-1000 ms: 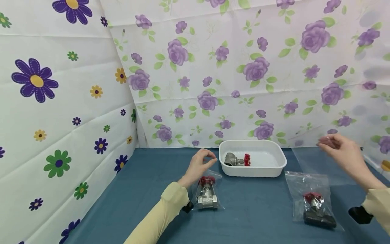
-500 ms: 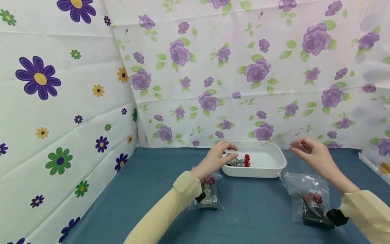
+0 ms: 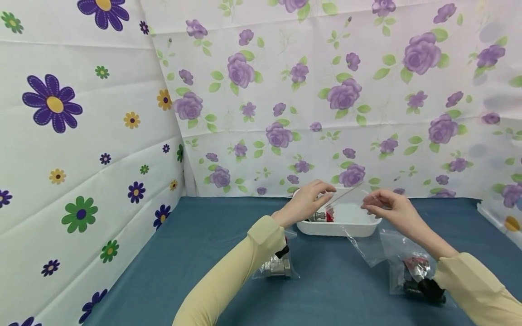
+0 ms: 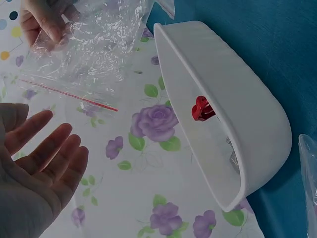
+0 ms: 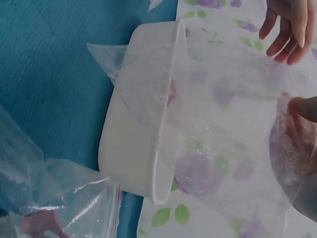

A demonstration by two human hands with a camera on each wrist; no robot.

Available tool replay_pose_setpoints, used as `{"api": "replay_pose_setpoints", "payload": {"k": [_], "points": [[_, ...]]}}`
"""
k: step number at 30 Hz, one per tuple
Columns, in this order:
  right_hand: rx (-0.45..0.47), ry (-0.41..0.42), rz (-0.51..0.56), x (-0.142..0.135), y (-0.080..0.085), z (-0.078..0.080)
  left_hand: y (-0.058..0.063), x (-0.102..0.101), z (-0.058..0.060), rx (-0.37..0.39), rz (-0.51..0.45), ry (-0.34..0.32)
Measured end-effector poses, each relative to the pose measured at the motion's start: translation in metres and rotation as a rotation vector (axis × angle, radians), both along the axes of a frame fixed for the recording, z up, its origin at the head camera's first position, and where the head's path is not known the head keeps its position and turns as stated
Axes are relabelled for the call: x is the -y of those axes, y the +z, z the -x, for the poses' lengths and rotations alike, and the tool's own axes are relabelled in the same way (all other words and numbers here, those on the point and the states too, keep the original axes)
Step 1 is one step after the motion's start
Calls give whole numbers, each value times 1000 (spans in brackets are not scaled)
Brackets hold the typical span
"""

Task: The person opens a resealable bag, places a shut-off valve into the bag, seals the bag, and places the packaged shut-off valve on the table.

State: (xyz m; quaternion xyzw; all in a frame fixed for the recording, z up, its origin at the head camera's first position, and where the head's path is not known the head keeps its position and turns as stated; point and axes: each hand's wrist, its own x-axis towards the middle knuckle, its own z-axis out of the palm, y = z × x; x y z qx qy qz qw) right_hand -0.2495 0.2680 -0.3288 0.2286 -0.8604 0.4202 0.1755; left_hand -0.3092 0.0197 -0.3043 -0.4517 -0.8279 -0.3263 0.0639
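My right hand (image 3: pixel 391 210) pinches a clear zip bag (image 4: pixel 94 54) with a red line along its seal. The bag hangs flat above the white tray (image 3: pixel 338 230), and nothing shows inside it. My left hand (image 3: pixel 307 203), fingers apart and slightly bent, hovers over the tray's left side, close to the red seal line but apart from it in the left wrist view. Inside the tray lies a metal valve with a red handwheel (image 4: pixel 202 109), partly hidden by the left hand in the head view.
A bagged metal valve (image 3: pixel 278 268) lies on the blue cloth (image 3: pixel 326 280) under the left forearm. Another bagged valve (image 3: pixel 417 267), with a red handwheel and dark body, lies at right, partly behind the right wrist. Flowered sheets (image 3: pixel 244 108) hang behind and at left.
The right hand has moved left, bringing the clear zip bag from the right side to over the tray. The left hand has moved right and slightly up, from beside the tray to above it.
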Motion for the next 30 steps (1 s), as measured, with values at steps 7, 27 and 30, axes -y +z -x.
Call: {"api": "replay_pose_setpoints", "payload": {"k": [7, 27, 30], "points": [[45, 93, 53, 7, -4, 3, -4, -5, 7, -42, 63, 9], [61, -49, -25, 8, -8, 8, -1, -5, -4, 247, 25, -30], [62, -143, -33, 7, -7, 5, -1, -4, -6, 300, -16, -32]]}}
